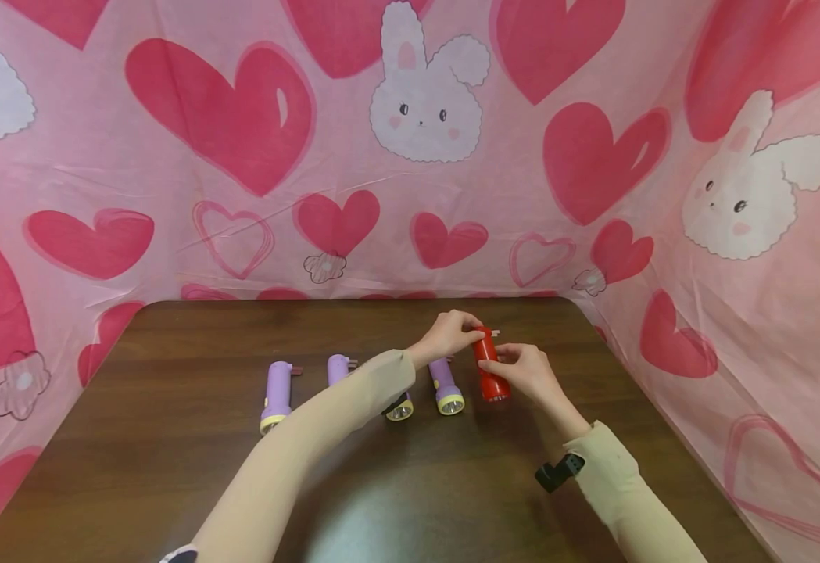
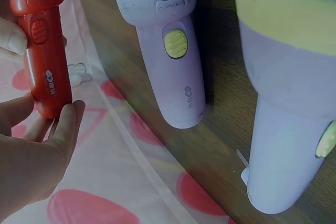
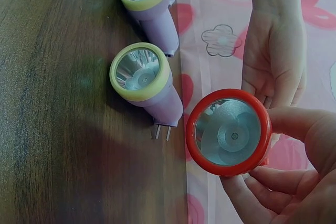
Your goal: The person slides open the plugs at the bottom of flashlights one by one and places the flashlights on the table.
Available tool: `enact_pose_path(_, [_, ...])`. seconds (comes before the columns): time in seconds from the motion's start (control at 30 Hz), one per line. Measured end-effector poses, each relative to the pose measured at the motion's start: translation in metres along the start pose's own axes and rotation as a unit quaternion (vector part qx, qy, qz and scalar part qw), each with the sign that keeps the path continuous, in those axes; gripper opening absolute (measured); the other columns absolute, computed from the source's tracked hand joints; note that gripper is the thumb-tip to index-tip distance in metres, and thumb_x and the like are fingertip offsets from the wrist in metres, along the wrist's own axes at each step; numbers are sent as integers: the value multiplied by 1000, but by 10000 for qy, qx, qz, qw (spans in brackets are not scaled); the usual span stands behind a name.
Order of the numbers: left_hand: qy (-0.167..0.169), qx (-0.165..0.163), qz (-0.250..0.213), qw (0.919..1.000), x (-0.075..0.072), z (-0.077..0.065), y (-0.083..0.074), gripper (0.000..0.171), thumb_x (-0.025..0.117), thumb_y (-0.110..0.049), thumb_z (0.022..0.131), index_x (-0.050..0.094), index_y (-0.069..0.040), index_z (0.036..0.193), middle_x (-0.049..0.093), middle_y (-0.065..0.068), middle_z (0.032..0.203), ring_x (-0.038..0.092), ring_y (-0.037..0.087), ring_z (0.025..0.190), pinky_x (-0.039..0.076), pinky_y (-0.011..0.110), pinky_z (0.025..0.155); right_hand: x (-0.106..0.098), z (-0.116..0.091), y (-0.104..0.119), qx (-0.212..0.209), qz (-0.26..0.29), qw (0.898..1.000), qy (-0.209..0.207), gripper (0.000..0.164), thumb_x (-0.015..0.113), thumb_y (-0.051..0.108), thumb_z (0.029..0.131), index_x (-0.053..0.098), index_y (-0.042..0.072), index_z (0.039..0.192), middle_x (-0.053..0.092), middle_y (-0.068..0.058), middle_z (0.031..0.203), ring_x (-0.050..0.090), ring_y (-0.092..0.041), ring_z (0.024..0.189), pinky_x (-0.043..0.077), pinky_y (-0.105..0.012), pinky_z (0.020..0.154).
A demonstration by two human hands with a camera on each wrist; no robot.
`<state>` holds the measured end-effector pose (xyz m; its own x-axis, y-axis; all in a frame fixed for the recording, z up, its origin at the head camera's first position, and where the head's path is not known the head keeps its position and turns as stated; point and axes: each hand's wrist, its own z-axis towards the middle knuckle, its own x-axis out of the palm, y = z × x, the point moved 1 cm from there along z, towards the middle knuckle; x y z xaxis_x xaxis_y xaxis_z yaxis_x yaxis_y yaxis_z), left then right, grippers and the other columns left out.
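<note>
A red flashlight is held by both hands at the right of the row. My left hand pinches its tail end, near the small plug prongs. My right hand grips the body closer to the lamp end, thumb on one side and fingers on the other. In the right wrist view the red-rimmed lens faces the camera. The slide switch shows on the body in the left wrist view. Just left of it lies a purple flashlight with a yellow rim.
More purple flashlights lie leftward on the brown wooden table, including one at the far left; my left forearm partly covers the middle ones. Their metal prongs stick out. A pink heart-patterned cloth hangs behind and beside the table.
</note>
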<state>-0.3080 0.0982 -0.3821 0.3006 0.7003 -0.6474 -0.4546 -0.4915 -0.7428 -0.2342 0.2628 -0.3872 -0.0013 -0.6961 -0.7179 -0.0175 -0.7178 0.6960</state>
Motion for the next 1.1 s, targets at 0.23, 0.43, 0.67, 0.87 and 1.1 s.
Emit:
enact_pose_path(0.23, [31, -79, 51, 10000, 3, 2, 0, 26, 63, -19, 97, 72, -4, 116, 74, 10, 115, 66, 19, 98, 55, 25, 82, 0, 1, -3, 31, -35, 10000, 9, 51, 73, 37, 88, 67, -2, 120, 73, -22, 110, 69, -22, 85, 61, -37, 76])
enact_pose_path(0.43, [34, -26, 103, 9999, 5, 4, -1, 25, 63, -19, 97, 72, -3, 114, 75, 10, 113, 67, 19, 98, 54, 26, 84, -1, 1, -5, 89, -15, 10000, 16, 51, 73, 37, 89, 67, -2, 121, 73, -22, 110, 69, -22, 84, 61, -36, 77])
enact_pose_path(0.67, [87, -61, 62, 9999, 8, 4, -1, 25, 63, -19, 97, 72, -3, 115, 75, 10, 113, 67, 19, 99, 55, 27, 86, -2, 0, -8, 129, -46, 9999, 11, 51, 73, 38, 89, 67, -2, 121, 73, -22, 109, 69, -21, 83, 61, -36, 76])
enact_pose_path(0.87, [114, -78, 64, 9999, 10, 5, 1, 26, 63, -18, 97, 71, -2, 116, 74, 11, 115, 68, 21, 104, 55, 29, 89, -1, 0, -10, 197, -31, 9998, 6, 51, 73, 36, 89, 67, -2, 121, 72, -23, 110, 68, -21, 83, 61, -36, 76])
enact_pose_path(1.1, [137, -97, 27, 9999, 11, 6, 2, 27, 63, -18, 97, 71, -2, 117, 74, 11, 117, 67, 22, 106, 55, 32, 91, 0, 0, -11, 302, 58, 9995, -24, 51, 74, 37, 88, 67, -1, 121, 72, -23, 112, 69, -22, 83, 61, -38, 77])
